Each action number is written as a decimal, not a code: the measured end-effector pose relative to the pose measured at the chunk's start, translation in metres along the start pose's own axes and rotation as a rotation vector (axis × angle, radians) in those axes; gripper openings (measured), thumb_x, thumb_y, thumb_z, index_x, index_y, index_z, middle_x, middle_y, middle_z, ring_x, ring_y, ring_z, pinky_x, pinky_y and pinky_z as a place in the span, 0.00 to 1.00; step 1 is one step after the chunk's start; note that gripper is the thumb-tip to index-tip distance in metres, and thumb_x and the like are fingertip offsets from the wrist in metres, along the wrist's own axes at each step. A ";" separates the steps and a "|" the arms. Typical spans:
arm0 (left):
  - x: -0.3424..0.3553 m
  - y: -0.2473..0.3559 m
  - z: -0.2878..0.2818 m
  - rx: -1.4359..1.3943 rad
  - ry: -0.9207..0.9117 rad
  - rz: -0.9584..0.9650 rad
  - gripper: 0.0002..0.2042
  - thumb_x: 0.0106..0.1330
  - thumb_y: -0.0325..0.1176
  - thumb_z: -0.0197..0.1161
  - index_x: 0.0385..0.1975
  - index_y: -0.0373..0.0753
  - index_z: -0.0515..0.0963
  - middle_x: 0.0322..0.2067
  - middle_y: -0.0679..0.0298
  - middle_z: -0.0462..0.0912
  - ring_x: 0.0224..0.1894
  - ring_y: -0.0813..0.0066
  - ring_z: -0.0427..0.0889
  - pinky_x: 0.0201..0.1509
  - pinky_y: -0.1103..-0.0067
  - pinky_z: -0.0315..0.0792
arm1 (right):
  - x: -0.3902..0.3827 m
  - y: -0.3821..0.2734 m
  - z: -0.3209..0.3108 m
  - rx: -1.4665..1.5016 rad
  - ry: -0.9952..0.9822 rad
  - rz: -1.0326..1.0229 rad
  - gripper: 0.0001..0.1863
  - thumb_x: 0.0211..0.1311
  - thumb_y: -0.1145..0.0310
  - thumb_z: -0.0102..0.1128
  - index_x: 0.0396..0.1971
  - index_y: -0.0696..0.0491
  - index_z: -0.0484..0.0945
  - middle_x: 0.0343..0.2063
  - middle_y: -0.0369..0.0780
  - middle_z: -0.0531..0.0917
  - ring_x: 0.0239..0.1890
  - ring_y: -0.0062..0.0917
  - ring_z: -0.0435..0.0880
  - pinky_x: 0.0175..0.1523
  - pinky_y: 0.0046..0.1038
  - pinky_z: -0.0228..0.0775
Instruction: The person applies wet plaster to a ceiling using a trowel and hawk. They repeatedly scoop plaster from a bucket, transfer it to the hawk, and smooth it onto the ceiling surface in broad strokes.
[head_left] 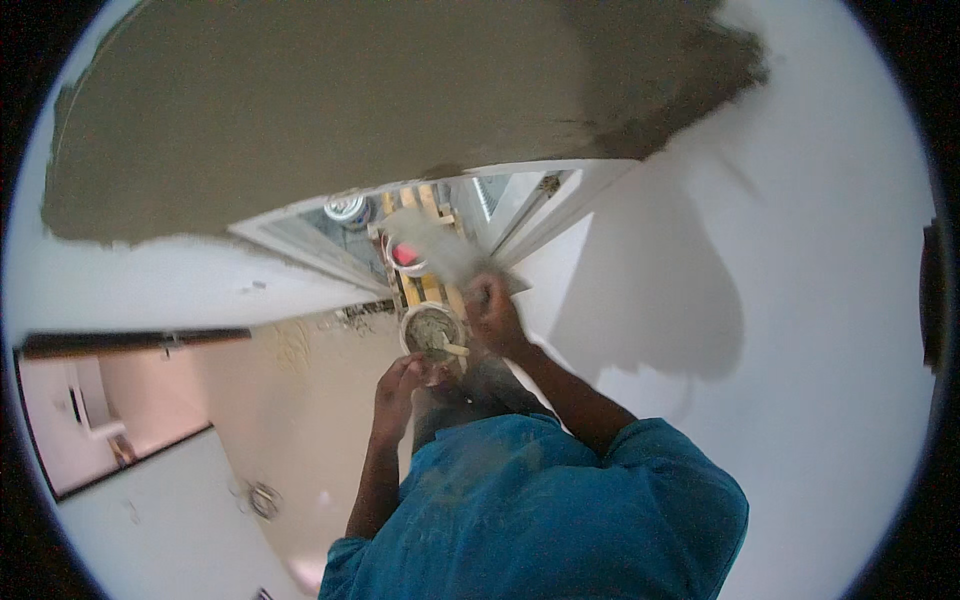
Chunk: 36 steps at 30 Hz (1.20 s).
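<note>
**Plaster work beside the bucket**

A person in a blue shirt (pixel 560 510) stood over a small round bucket (pixel 432 330) with grey plaster in it. The bucket was the middle of everything.

The left hand (pixel 398 385) was just below the bucket, close to its rim. Its fingers were curled in toward the bucket, but the picture was too blurry to tell if they gripped it.

The right hand (pixel 493 312) was just to the right of the bucket. Its fingers were wrapped tight around the handle of a flat trowel (pixel 445 250). The trowel blade reached up and to the left, above the bucket, and looked smeared by movement.

A pale stick (pixel 455 349) lay inside the bucket near its right rim.

A red and white tub (pixel 405 255) sat just above the bucket on wooden slats (pixel 432 290). Far above the bucket, a big patch of wet grey plaster (pixel 350 90) covered the white wall (pixel 800 250).
</note>
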<state>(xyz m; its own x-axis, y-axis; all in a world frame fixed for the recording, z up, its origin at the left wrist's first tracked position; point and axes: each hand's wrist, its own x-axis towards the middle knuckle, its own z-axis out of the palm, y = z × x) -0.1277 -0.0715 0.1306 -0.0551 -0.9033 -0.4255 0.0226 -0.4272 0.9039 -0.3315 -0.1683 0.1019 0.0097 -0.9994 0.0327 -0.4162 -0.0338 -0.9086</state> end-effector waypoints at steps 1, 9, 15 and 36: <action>0.002 0.001 0.010 -0.183 0.039 -0.061 0.19 0.68 0.43 0.53 0.48 0.33 0.73 0.40 0.57 0.80 0.42 0.67 0.79 0.49 0.71 0.72 | -0.014 -0.004 0.021 0.002 -0.159 -0.006 0.17 0.63 0.59 0.53 0.41 0.57 0.66 0.34 0.45 0.72 0.39 0.35 0.73 0.49 0.36 0.65; 0.028 -0.138 -0.017 -0.616 0.688 -0.095 0.10 0.68 0.38 0.52 0.36 0.37 0.73 0.32 0.65 0.77 0.35 0.76 0.75 0.39 0.76 0.69 | -0.064 0.021 0.091 -0.284 -0.776 -0.364 0.16 0.60 0.66 0.55 0.47 0.56 0.71 0.46 0.50 0.76 0.52 0.44 0.73 0.57 0.39 0.64; 0.052 -0.316 -0.060 -0.804 1.255 -0.173 0.09 0.67 0.36 0.55 0.34 0.38 0.67 0.26 0.64 0.74 0.23 0.78 0.70 0.30 0.80 0.67 | -0.036 0.272 0.146 -0.726 -0.867 -0.008 0.21 0.55 0.62 0.60 0.45 0.56 0.69 0.40 0.48 0.75 0.43 0.42 0.76 0.49 0.41 0.68; 0.306 -0.646 -0.117 0.413 0.282 -0.542 0.24 0.47 0.47 0.72 0.35 0.31 0.80 0.27 0.53 0.82 0.27 0.64 0.82 0.36 0.69 0.75 | -0.010 0.480 0.230 -1.313 -1.072 -0.082 0.22 0.59 0.61 0.54 0.55 0.43 0.68 0.37 0.44 0.79 0.37 0.36 0.82 0.36 0.40 0.76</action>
<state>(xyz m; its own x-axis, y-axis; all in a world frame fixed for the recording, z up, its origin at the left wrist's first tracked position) -0.0423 -0.0765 -0.5884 0.3081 -0.5692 -0.7623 -0.3155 -0.8170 0.4826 -0.3227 -0.1751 -0.4304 0.4044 -0.5678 -0.7169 -0.7955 -0.6052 0.0306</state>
